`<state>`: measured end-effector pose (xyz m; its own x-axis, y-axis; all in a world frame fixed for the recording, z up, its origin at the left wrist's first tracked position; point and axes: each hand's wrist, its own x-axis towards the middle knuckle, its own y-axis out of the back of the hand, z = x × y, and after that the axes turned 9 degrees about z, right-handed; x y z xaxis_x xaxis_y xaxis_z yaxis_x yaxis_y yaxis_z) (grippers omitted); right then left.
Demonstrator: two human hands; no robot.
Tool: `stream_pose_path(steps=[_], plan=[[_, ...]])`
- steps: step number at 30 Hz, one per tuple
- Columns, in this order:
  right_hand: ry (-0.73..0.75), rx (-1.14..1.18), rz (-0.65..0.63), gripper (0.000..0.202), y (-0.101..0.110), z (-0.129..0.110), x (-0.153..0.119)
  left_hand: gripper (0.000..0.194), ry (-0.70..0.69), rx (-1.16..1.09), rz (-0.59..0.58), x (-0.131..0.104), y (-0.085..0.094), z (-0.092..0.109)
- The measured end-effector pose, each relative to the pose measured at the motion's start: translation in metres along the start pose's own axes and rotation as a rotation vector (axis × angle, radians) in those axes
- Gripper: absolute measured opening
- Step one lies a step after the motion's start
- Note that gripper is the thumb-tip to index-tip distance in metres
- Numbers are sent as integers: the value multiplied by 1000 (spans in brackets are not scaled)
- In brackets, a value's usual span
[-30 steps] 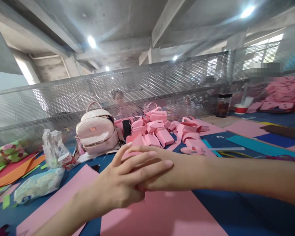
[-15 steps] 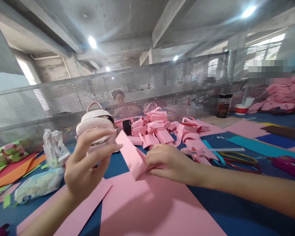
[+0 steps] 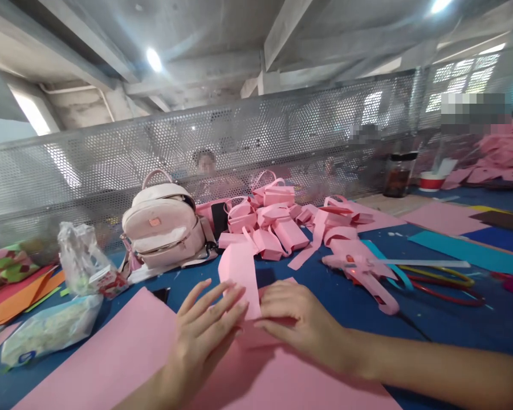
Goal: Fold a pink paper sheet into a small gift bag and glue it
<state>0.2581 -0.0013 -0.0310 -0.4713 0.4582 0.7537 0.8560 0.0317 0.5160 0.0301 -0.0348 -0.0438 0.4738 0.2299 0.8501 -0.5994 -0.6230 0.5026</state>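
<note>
A folded piece of pink paper (image 3: 244, 274), box-like with a long flap standing up, is low over the pink sheets on the table. My right hand (image 3: 297, 316) grips its right side, fingers curled over the edge and thumb in front. My left hand (image 3: 209, 330) lies against its left side with fingers stretched out, fingertips touching the paper. The lower part of the folded piece is partly hidden by both hands. Beneath them spreads a large pink paper sheet (image 3: 123, 350).
Behind are several pink paper bags (image 3: 286, 234) and a pale backpack (image 3: 165, 228). A pink glue gun (image 3: 370, 279) lies to the right, near wire loops (image 3: 444, 285). Plastic bags (image 3: 53, 327) lie left. A perforated metal screen (image 3: 239, 128) closes off the back; a person sits beyond it.
My left hand has come down and right onto the folded paper, which it was apart from before. My right hand has lowered the piece towards the sheet. The view has shifted slightly.
</note>
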Motion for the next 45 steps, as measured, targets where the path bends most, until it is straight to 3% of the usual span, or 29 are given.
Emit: stream_pose_path(steps=[7,12,21,23,28,32,39,45], plan=[[66,-197,-62,52,7,8,-8,28,9,-22,-29,-2,-4,1],[71,-160,-63,43,16,11,-6,27,19,-30,20,1,-6,2],[73,-99,-39,39,17,6,-5,29,47,-94,7,2,-6,3],[117,-100,-2,35,17,7,-6,35,125,-124,-3,0,-7,4],[336,-220,91,14,18,11,-9,62,533,-277,6,-22,-17,21],[442,-255,118,18,12,13,-15,71,612,-407,-134,-34,-22,40],[358,-110,-30,33,0,13,-22,70,667,-457,-189,-33,-21,41],[134,79,-310,29,3,3,-12,69,684,-504,-173,-37,-19,38]])
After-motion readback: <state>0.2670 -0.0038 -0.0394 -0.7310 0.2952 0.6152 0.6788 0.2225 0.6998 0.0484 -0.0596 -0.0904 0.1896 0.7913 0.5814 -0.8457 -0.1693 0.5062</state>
